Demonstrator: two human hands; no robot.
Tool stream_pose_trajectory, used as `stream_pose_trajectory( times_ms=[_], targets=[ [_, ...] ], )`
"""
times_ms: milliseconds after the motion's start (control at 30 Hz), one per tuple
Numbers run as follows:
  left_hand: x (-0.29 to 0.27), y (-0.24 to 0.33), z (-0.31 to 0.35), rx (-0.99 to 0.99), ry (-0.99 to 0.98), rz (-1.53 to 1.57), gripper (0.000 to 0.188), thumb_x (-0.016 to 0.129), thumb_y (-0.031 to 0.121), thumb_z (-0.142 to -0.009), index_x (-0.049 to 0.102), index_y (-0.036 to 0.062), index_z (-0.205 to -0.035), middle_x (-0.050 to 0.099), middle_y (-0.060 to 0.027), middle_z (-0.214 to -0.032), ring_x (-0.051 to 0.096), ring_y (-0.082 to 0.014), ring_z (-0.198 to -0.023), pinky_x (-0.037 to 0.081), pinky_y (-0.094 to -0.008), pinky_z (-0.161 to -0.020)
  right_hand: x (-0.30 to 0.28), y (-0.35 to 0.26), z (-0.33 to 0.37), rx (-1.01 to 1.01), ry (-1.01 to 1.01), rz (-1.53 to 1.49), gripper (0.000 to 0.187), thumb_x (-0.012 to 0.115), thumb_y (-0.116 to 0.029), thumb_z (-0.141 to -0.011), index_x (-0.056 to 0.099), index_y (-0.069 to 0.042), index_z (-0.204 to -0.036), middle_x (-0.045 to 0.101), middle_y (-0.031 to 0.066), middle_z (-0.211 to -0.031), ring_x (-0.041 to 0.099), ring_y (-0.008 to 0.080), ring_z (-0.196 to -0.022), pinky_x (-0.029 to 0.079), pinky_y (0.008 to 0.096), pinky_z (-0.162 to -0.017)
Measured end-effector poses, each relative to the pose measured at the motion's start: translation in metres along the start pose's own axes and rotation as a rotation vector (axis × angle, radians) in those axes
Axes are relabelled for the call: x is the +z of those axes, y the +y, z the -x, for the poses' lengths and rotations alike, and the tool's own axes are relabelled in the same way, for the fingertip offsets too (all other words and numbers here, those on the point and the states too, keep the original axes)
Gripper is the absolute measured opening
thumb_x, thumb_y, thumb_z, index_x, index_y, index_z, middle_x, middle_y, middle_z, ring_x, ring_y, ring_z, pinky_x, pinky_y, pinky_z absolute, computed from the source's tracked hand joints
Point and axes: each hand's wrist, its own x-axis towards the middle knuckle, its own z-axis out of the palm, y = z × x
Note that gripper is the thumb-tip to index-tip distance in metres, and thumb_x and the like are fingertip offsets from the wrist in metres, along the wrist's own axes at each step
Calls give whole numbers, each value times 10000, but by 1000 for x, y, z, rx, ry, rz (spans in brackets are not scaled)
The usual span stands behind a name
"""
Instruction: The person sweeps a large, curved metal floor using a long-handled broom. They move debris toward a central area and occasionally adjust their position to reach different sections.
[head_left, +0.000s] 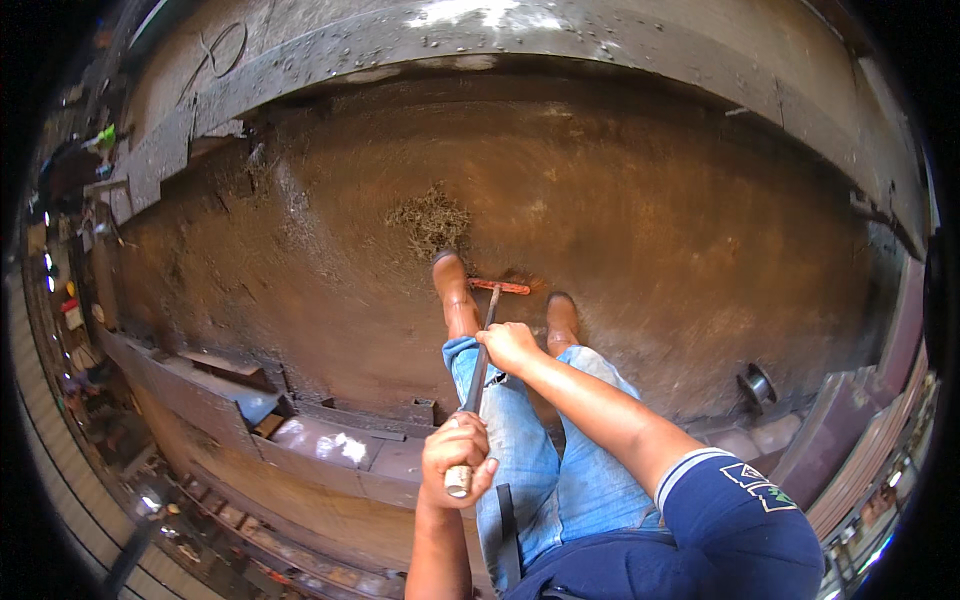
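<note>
A push broom (477, 392) with a long handle and a narrow red head (512, 287) slants down in front of my legs. My left hand (455, 458) is wrapped round the handle close to its pale top end. Farther down the shaft, my right hand (510, 346) also grips it. The red head lies on the brown floor between my two brown boots, beside the left one (455, 290). Just past that boot sits a loose heap of dark shavings or debris (432, 220). Any bristles under the head are too small to make out.
A long grey metal beam (620, 48) curves across the far side. Low metal beams and blocks (330, 445) line the near left. A dark spool (757, 385) stands at the right, near purplish steel sections (830, 430). Cluttered equipment fills the left edge.
</note>
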Motion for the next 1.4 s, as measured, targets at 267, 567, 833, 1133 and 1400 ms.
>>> stream_pose_trajectory(
  times_ms=[267,567,833,1133,1400],
  targets=[
    [35,23,-28,8,-171,-81,270,697,-11,-709,465,75,-601,497,-59,-574,509,-252,-541,446,-377,-628,-5,16,21,-25,65,-51,170,610,-229,-881,754,-181,-957,734,122,-862,745,347,-890,584,496,-766],
    [54,149,-53,213,-300,333,368,702,107,-779,436,84,-527,477,-44,-485,483,-213,-420,435,-362,-486,-141,18,162,-78,251,-103,83,679,-205,-794,672,-128,-825,701,124,-786,721,340,-795,549,487,-693],
    [130,-23,15,-365,604,634,223,604,119,-983,525,95,-776,601,-69,-808,588,-211,-796,486,-523,-995,-122,127,199,373,-147,258,188,731,-277,-761,754,-125,-869,700,157,-920,723,343,-873,590,482,-756],
    [136,-116,65,-427,453,349,203,611,133,-1017,567,72,-829,635,-68,-867,653,-229,-987,449,-488,-1074,16,181,136,541,-41,326,322,641,-431,-949,695,-113,-968,677,208,-877,716,382,-829,577,516,-706],
    [-98,-56,85,-32,840,-40,411,588,406,-1039,496,116,-762,472,-4,-701,577,-205,-834,450,-523,-1018,101,-86,-156,512,353,-1397,194,550,-229,-1008,532,-47,-944,620,52,-771,626,194,-735,505,386,-640]
  ],
)
